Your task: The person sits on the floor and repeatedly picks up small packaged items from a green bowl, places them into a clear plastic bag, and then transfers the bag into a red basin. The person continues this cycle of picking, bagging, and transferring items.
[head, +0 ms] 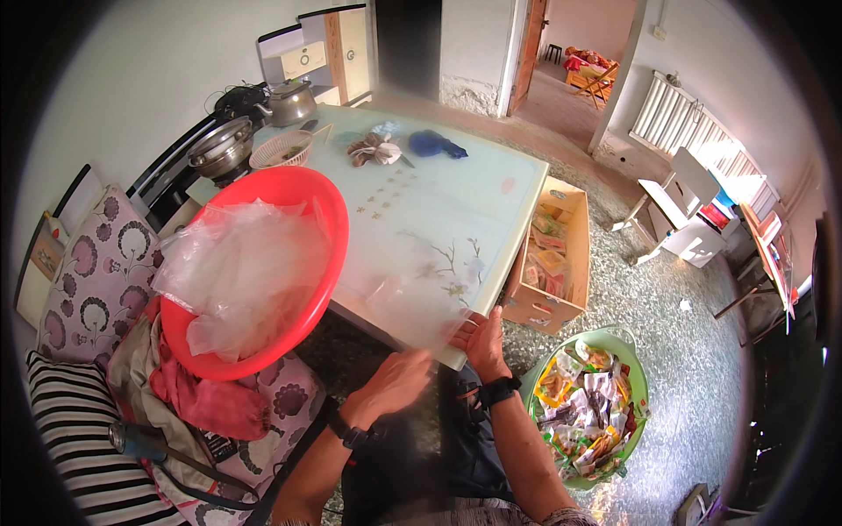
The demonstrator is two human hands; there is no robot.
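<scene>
My left hand (pixel 395 380) is blurred at the table's near edge, and whether it grips anything cannot be made out. At the table's near right corner is my right hand (pixel 482 336), palm turned up and fingers partly curled, beside a faint clear plastic bag (pixel 421 309) lying on the glass-like tabletop (pixel 368 243). Whether the fingers pinch the bag is unclear. A red plastic basin (pixel 339 230) holding many clear plastic bags (pixel 256 263) stands to the left, over the sofa's edge. A green tub (pixel 638 368) full of small packaged food packets (pixel 585 414) is on the floor at the right.
A wooden box (pixel 549 312) with packets stands against the table's right side. Farther back on the table are a pink basket (pixel 283 150), a metal kettle (pixel 293 102), a brown-white cloth item (pixel 375 150) and a blue bag (pixel 434 143). A white chair (pixel 677 184) stands beyond.
</scene>
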